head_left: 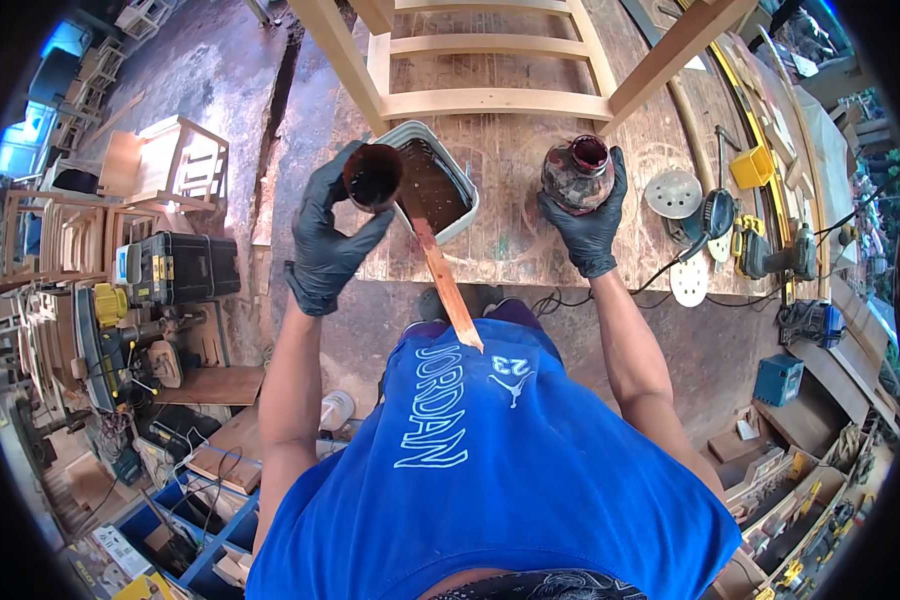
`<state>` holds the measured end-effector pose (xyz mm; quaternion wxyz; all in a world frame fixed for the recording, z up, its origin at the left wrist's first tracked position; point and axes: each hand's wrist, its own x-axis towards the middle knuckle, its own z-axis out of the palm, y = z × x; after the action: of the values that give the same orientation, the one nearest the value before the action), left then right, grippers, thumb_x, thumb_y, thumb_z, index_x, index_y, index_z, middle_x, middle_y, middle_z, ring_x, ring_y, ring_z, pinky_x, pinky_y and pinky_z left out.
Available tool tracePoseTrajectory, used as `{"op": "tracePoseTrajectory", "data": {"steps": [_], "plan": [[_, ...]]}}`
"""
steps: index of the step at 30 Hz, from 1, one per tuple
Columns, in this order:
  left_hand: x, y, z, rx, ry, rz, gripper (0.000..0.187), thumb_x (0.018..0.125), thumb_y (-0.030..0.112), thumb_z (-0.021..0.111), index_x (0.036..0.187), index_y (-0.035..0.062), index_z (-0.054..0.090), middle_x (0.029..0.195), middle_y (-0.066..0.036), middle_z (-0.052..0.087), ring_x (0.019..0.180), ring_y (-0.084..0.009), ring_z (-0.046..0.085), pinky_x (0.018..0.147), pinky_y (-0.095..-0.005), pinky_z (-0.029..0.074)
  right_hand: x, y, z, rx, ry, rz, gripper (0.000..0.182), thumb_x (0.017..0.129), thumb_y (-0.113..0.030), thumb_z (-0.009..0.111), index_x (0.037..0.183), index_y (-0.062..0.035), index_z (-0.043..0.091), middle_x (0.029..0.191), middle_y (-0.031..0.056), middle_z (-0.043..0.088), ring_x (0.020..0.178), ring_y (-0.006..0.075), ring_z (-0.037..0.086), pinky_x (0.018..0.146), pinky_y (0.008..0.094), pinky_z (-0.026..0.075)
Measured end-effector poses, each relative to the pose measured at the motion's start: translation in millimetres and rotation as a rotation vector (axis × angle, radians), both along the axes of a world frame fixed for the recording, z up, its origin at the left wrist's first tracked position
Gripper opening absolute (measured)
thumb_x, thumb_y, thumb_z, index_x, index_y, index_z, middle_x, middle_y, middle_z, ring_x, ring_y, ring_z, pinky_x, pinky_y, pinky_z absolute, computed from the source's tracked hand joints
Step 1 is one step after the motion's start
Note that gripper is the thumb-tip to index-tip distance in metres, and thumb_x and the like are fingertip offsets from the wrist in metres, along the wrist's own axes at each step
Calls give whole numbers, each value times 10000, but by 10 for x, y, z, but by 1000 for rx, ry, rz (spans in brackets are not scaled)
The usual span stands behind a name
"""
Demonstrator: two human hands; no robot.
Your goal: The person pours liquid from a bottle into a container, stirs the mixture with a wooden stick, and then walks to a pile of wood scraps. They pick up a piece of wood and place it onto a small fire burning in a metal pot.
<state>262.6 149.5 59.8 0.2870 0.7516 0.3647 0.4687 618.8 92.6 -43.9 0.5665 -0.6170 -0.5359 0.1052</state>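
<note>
Both hands wear black gloves. My left hand holds a dark round cup, its opening facing up toward the camera, at the left edge of a tub. My right hand is wrapped round a stained glass jar with an open, dark red mouth. Between the hands, nearer the left, a pale square tub contains dark brown liquid. A wooden stick leans out of the tub toward the blue shirt, its upper part stained dark.
A wooden chair frame stands on the workbench beyond the tub. Right of my right hand lie sanding discs, a sander with a cable, a yellow container and a drill. A black toolbox is at left.
</note>
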Motion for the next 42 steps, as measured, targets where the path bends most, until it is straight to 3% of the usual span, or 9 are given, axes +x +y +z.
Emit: {"op": "tracePoseTrajectory", "data": {"steps": [8,9,13,15,30,37,42], "plan": [[-218,309,-13,82,297,15,758,797,11,856,1490,73,556,1467,-110,621,1275,-225,652,1045,-356,549,-21,-147,-133,-7,104,-45,1342,614,-281,1043,1619,-21,192,1615,183,355,1472,297,420,1234,422,372],[-191,335,-11,52,257,5,740,755,2,851,1445,54,588,1414,-147,642,1276,-303,642,1078,-393,529,-32,-169,-120,-5,128,-59,1354,615,-284,1043,1622,-13,180,1622,186,342,1482,301,406,1245,423,351],[-183,456,14,95,314,-18,734,754,3,856,1437,55,593,1409,-152,642,1271,-306,645,1074,-392,529,25,-233,-183,-15,224,-45,1372,637,-293,1035,1630,4,136,1659,208,277,1533,317,330,1274,428,286],[-194,540,-29,163,371,-66,725,792,0,847,1463,62,579,1456,-138,622,1294,-257,641,1055,-363,545,35,-259,-221,-21,239,-21,1360,660,-299,1024,1633,2,123,1682,216,237,1565,320,269,1289,432,246],[-84,794,-21,225,395,-197,753,721,-50,837,1425,75,598,1370,-135,652,1235,-319,648,1056,-398,537,35,-285,-239,-74,239,-44,1341,663,-320,1023,1621,13,144,1664,231,272,1544,332,315,1269,426,283],[-75,801,64,289,516,-183,740,741,-41,808,1437,97,595,1361,-139,654,1231,-324,648,1049,-389,546,52,-294,-329,-49,205,-38,1294,678,-325,1015,1606,4,175,1660,241,268,1544,342,313,1271,432,280],[-75,842,85,312,583,-179,712,776,-5,788,1448,137,597,1348,-135,662,1227,-325,654,1021,-392,567,1,-342,-203,-47,228,-33,1295,721,-279,988,1640,8,123,1655,237,289,1541,334,328,1269,431,284]]}}
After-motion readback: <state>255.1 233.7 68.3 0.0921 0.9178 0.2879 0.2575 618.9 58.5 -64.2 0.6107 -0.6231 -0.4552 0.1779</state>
